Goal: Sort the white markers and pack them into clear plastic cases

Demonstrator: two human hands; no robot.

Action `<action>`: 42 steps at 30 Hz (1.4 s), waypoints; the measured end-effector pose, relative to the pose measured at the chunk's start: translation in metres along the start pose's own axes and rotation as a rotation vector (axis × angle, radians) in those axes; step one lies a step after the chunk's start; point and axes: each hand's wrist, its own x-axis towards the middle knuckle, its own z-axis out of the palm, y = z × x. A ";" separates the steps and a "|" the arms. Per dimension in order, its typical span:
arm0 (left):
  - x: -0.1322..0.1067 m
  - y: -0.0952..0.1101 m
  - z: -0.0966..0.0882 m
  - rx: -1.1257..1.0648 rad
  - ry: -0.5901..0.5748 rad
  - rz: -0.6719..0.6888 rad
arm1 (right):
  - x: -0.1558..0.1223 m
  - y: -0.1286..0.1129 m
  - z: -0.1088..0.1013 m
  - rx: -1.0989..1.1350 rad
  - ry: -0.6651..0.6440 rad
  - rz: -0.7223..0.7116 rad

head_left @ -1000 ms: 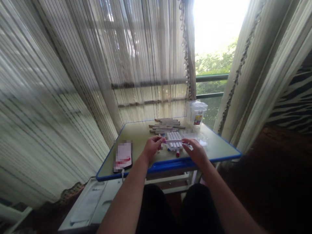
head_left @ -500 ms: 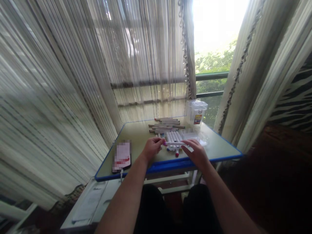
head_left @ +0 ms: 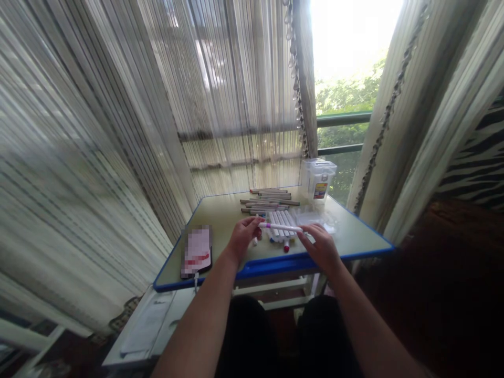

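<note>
A white marker with a purple band lies level between my two hands, above the table's near part. My left hand pinches its left end. My right hand has its fingers closed on the other end. Below it, several white markers lie side by side in a row. One marker with a red end sticks out toward me from under that row. Beside my left hand's fingers, a small pale piece is partly hidden, and I cannot make out what it is.
Several thin grey-white pens lie loosely at the table's back. A clear plastic box stands at the back right, with clear plastic packaging nearer me. A phone with a cable lies front left. Blue trim edges the table.
The marker has risen slightly and now tilts down to the right. White now shows to the left of its purple band. My right hand has shifted slightly right.
</note>
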 end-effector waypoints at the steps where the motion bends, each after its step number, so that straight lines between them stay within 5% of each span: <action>1: 0.000 0.001 0.000 -0.056 0.010 -0.013 | 0.000 0.000 0.000 -0.008 0.009 -0.003; 8: -0.002 0.007 -0.001 -0.143 -0.026 -0.056 | 0.000 0.001 -0.001 -0.009 0.016 0.046; 14: -0.007 0.005 -0.005 0.076 -0.427 -0.325 | 0.000 0.001 -0.001 0.032 -0.005 0.098; 20: -0.011 0.010 -0.007 0.049 -0.655 -0.468 | 0.003 -0.001 -0.002 0.019 -0.014 0.103; 31: -0.007 0.007 -0.007 -0.149 -0.352 -0.250 | 0.002 -0.003 -0.004 -0.026 0.024 0.097; 42: -0.004 0.006 -0.002 -0.051 -0.285 -0.159 | 0.000 -0.010 -0.002 -0.037 0.074 0.038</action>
